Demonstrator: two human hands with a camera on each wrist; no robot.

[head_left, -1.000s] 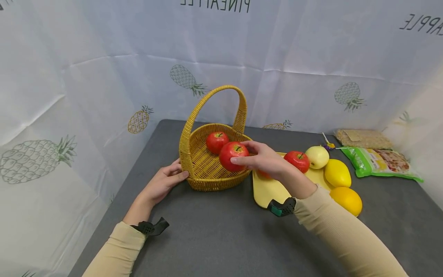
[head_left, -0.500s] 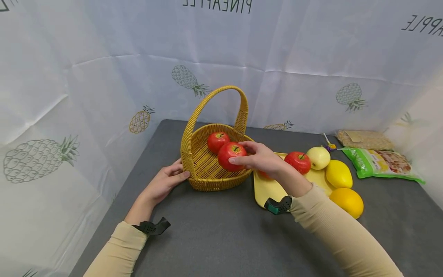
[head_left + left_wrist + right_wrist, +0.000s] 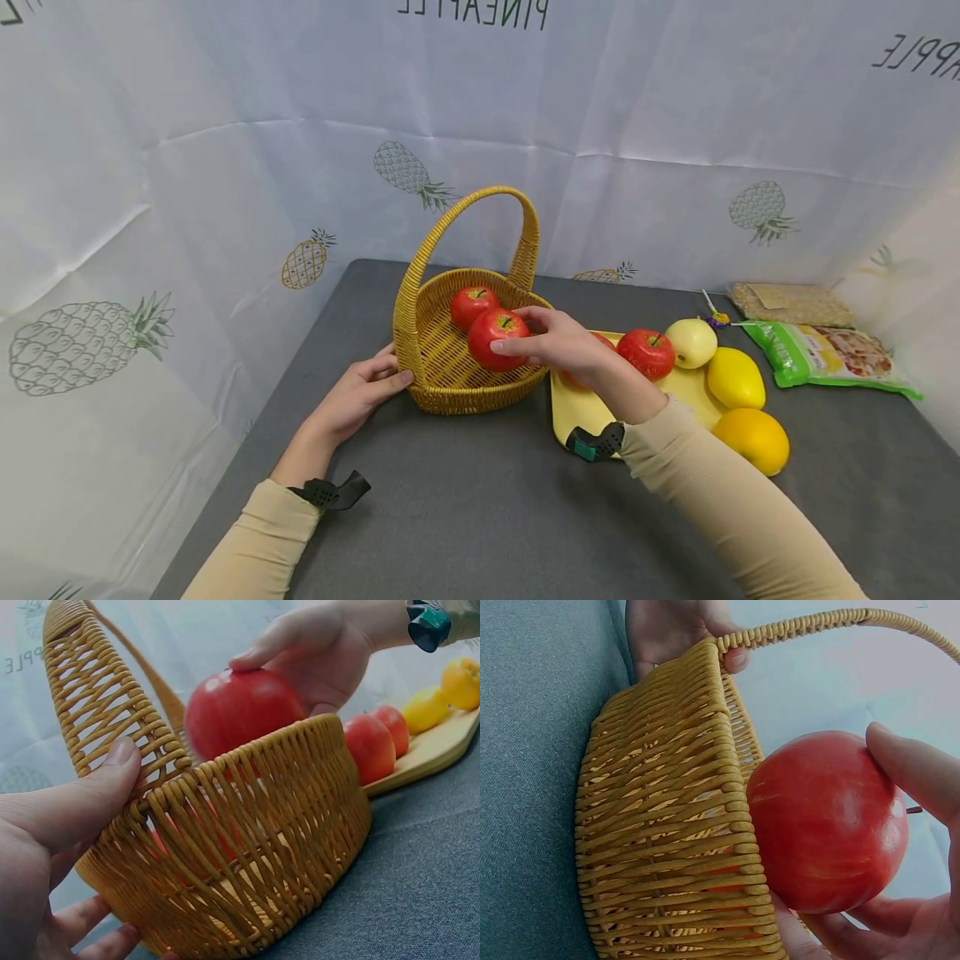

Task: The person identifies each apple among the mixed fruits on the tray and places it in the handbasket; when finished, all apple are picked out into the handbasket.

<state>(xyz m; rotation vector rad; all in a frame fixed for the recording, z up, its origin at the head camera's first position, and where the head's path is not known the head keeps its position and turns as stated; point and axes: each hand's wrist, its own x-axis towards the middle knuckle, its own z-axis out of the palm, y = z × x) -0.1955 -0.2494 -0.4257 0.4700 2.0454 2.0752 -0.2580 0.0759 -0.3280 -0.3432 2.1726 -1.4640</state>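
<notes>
A yellow wicker basket (image 3: 457, 402) with a tall arched handle stands on the table. My left hand (image 3: 358, 393) holds its left side, with the thumb at the foot of the handle and the fingers around the outer wall (image 3: 112, 855). My right hand (image 3: 562, 340) grips a red apple (image 3: 491, 343), thumb on one side and fingers on the other. In the right wrist view this apple (image 3: 825, 821) is partly below the basket's rim. Another red apple (image 3: 472, 305) lies inside the basket, towards the back.
Right of the basket, a yellow tray (image 3: 581, 417) bears red apples (image 3: 647, 354), a pale round fruit (image 3: 691, 342) and a yellow fruit (image 3: 737, 377). An orange-yellow fruit (image 3: 752, 440) lies by its right edge. Farther right are a green food packet (image 3: 832, 357), a tan packet (image 3: 791, 302) and lollipops (image 3: 717, 318).
My right hand has moved slightly left with the apple, a little farther over the basket. My left hand stays at the basket's side.
</notes>
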